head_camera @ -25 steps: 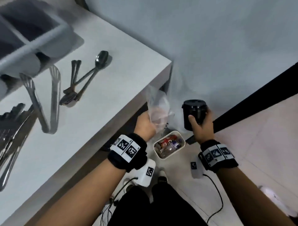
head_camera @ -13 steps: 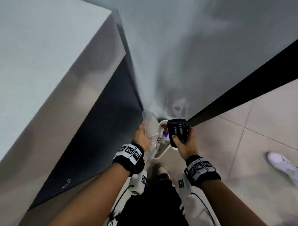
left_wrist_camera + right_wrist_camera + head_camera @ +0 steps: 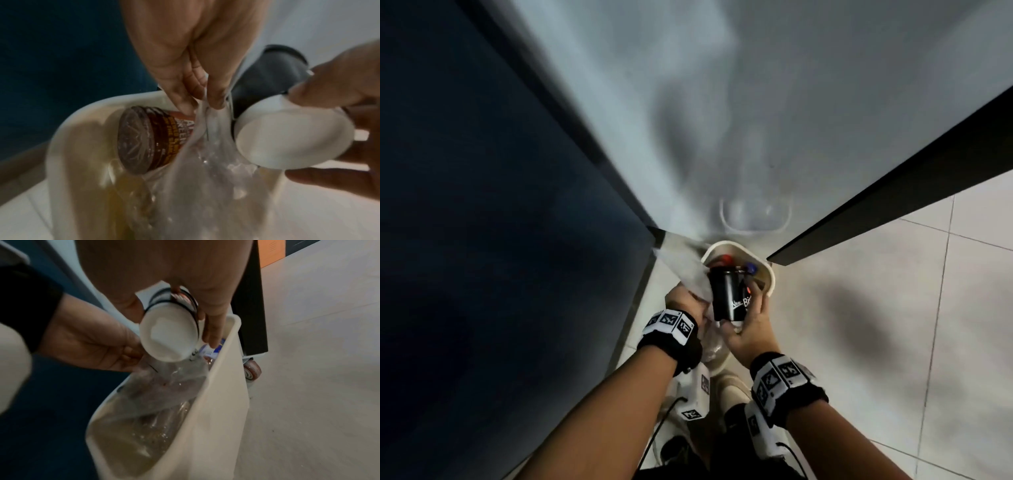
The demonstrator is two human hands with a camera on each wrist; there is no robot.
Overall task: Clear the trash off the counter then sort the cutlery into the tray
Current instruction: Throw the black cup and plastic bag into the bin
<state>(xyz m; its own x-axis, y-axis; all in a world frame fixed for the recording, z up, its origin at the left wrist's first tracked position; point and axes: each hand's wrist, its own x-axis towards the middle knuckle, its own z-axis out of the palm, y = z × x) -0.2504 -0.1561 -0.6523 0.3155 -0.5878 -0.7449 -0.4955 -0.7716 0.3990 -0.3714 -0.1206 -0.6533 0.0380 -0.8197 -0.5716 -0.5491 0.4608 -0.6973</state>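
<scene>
Compared with one second ago, I no longer see the tabletop with the cutlery; my view has dropped toward the floor, and both hands have come down to the cream bin point(image 3: 771, 278), where before they were held above it. My left hand point(image 3: 686, 306) pinches the top of a clear plastic bag point(image 3: 205, 170) between thumb and fingers, and the bag hangs down into the bin. My right hand point(image 3: 751, 330) is curled around the black cup point(image 3: 727, 296), which was upright earlier and is now tilted, its lid end pointing down into the bin and its white bottom point(image 3: 169, 337) turned toward the wrist cameras. On the cup side I can read white letters, something like "New" and "Bi", the rest is covered by my fingers. Inside the bin lies a brown can point(image 3: 148, 139) on its side, with orange writing on a dark label; I can make out "REEN" only, the other words are too blurred. The bag is thin, wrinkled and shiny. The bin is smooth plastic with rounded corners and a thick rim. The cup is a cylinder with a matt black wall. A small caster wheel point(image 3: 252, 370) stands just beside the bin on the pale tiled floor point(image 3: 893, 342).
</scene>
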